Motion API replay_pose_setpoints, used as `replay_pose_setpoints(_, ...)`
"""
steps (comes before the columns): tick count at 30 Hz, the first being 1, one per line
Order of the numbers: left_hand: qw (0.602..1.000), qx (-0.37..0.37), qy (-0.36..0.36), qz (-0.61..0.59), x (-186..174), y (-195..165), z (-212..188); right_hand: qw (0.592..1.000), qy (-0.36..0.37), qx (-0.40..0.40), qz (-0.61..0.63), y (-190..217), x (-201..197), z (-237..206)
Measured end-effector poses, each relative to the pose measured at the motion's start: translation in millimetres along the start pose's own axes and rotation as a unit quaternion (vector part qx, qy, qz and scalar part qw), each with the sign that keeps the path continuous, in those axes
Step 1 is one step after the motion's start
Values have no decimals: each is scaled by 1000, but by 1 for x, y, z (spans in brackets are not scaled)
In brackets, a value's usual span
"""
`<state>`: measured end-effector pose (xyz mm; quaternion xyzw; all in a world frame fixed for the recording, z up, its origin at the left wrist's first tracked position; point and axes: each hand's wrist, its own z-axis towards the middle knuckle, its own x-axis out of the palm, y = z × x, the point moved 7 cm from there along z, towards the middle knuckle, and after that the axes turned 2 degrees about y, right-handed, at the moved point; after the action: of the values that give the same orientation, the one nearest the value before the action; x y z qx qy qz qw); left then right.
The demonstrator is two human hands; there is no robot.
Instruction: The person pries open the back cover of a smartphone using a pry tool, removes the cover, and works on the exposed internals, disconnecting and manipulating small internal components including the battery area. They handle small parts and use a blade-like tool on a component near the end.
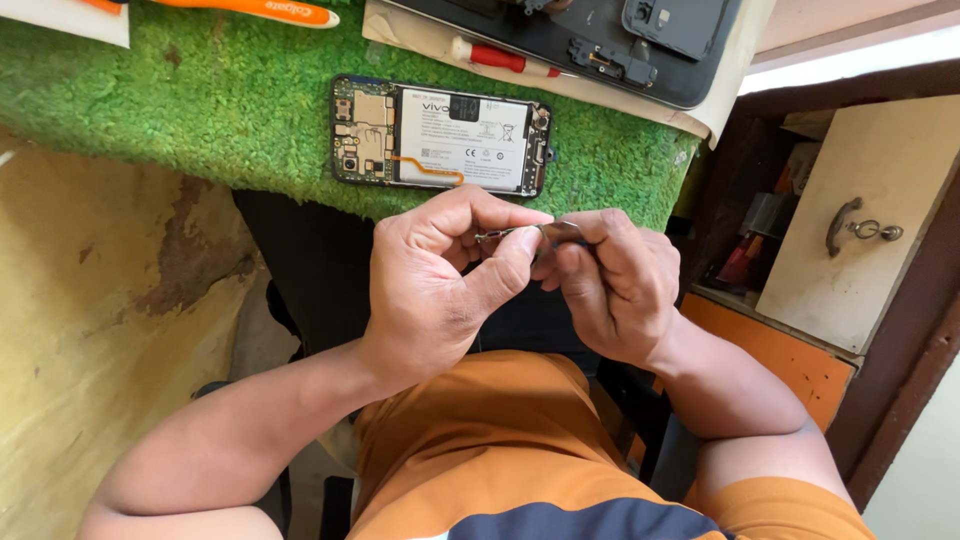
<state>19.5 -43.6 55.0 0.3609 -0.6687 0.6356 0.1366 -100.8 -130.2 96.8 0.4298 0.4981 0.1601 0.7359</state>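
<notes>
A green turf mat [200, 110] covers the tabletop, and on its near edge lies an opened phone [441, 136] with its battery and circuit board bared, while farther back a red-handled screwdriver [497, 56] rests beside a second, dark phone [640, 45]. Near the mat's edge, above the lap, the left hand [435, 285] and right hand [610, 285] meet, fingers [505, 262] of both closed narrowly on a small metal part [530, 232] pinched between them, just near of the opened phone.
</notes>
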Motion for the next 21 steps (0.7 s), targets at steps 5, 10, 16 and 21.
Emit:
replay_pose_setpoints(5,1000,2,-13,-3,-1,3,0,999,-21,-2,-28,-1,2,0)
replay_pose_setpoints(10,999,12,-47,-8,-3,12,0,992,-52,-58,-101,6,9,1)
replay_pose_setpoints(16,997,25,-67,12,-6,15,0,995,-49,-51,-76,6,14,2)
replay_pose_setpoints(21,998,23,-61,-3,-5,15,1,996,-53,-41,-60,5,14,2)
